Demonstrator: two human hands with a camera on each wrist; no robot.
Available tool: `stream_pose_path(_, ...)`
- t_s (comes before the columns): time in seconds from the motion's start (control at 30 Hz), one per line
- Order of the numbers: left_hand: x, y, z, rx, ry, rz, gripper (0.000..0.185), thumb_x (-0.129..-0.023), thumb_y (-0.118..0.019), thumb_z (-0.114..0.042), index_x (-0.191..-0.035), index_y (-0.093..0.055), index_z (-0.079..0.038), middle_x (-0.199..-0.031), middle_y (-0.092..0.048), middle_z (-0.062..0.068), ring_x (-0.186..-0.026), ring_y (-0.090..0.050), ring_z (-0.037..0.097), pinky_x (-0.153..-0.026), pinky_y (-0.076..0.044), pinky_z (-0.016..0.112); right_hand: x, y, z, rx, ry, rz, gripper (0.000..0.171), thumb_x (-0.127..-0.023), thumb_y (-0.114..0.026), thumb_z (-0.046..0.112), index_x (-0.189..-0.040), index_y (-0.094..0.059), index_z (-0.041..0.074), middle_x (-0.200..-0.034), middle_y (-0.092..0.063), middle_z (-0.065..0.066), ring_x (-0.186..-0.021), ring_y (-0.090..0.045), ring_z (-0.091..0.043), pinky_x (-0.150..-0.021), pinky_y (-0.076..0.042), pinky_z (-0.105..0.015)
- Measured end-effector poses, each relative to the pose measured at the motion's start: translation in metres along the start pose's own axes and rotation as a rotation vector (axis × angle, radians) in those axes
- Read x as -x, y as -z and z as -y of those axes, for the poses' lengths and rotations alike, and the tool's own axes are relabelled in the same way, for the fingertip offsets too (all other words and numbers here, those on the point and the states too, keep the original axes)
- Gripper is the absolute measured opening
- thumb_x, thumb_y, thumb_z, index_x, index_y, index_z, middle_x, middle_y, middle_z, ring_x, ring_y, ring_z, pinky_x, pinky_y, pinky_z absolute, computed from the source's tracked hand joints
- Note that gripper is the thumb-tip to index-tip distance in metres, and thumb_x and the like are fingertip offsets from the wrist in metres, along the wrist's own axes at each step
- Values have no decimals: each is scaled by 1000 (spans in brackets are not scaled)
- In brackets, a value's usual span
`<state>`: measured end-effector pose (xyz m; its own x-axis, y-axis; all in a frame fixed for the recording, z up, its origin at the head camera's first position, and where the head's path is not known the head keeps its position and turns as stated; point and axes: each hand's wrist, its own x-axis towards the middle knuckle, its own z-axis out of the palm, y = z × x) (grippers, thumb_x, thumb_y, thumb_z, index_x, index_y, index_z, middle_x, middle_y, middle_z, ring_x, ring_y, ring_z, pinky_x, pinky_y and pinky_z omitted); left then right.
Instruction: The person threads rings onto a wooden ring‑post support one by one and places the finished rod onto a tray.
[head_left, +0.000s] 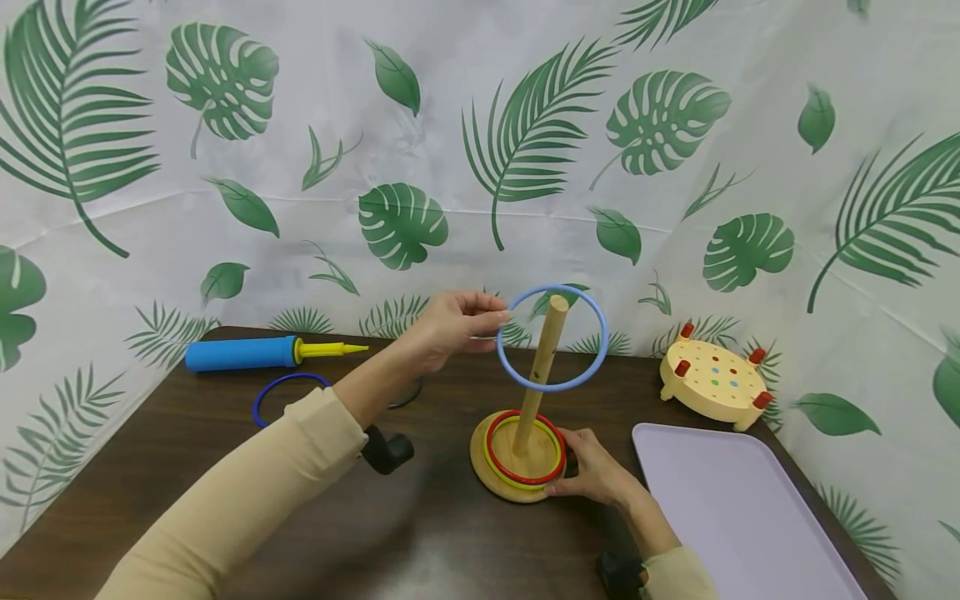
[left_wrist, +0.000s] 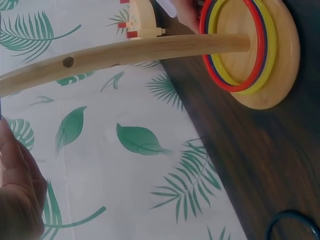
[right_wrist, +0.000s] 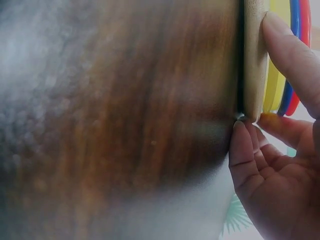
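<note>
My left hand [head_left: 453,329] pinches a light blue ring [head_left: 562,387] at its left side, up by the top of a wooden peg [head_left: 542,358]. The peg's tip shows inside the ring's outline; whether the ring surrounds it I cannot tell. At the peg's foot, a red ring [head_left: 489,437], a blue ring [right_wrist: 294,20] and a yellow ring [left_wrist: 272,45] lie stacked around it on the round wooden base [head_left: 483,467]. My right hand [head_left: 596,471] grips the base's right edge, thumb on the rim and other fingers lower down.
Left on the dark table are a blue hand pump [head_left: 243,354] with yellow nozzle and a dark blue ring [head_left: 258,408]. A dark ring [left_wrist: 290,214] lies behind my left arm. A cream board [head_left: 712,379] with red-tipped legs and a lilac tray [head_left: 735,500] stand right.
</note>
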<state>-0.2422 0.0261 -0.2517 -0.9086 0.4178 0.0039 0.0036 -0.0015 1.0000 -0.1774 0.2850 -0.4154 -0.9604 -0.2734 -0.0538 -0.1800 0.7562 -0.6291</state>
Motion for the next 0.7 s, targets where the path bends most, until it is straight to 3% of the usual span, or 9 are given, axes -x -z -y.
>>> stream_pose_path(0.17, -3, -3, 5, 9, -5, 11, 22, -92, -60, -8, -111, -60, 3, -91, -61, 5, -75, -61, 9, -87, -54, 41, 0, 0, -1, 0, 5, 1, 87, -64, -88, 22, -133, -44, -8, -113, -46, -19, -105, -47, -30, -90, -46, -46)
stream_pose_path(0.33, -7, -5, 13, -4, 10, 1, 23, -92, -60, -8, -111, -61, 4, -86, -61, 4, -70, -60, 8, -70, -57, 25, -1, 0, -2, -1, 8, -4, 88, -64, -88, 25, -133, -44, -8, -113, -46, -19, -106, -46, -30, -91, -45, -47)
stream_pose_path(0.43, -8, -6, 19, -12, 36, -8, 22, -91, -61, -9, -109, -61, 3, -83, -61, 4, -68, -60, 8, -62, -55, 20, -1, 0, -3, -9, 13, -7, 88, -63, -88, 25, -133, -45, -8, -113, -47, -17, -106, -45, -29, -90, -45, -44)
stream_pose_path(0.7, -9, -7, 41, -7, 117, -30, 21, -90, -63, -11, -107, -63, 2, -84, -62, 4, -67, -59, 7, -62, -55, 21, 0, 0, -4, 31, 49, -14, 88, -64, -87, 28, -132, -46, -7, -109, -49, -15, -101, -45, -25, -85, -46, -37)
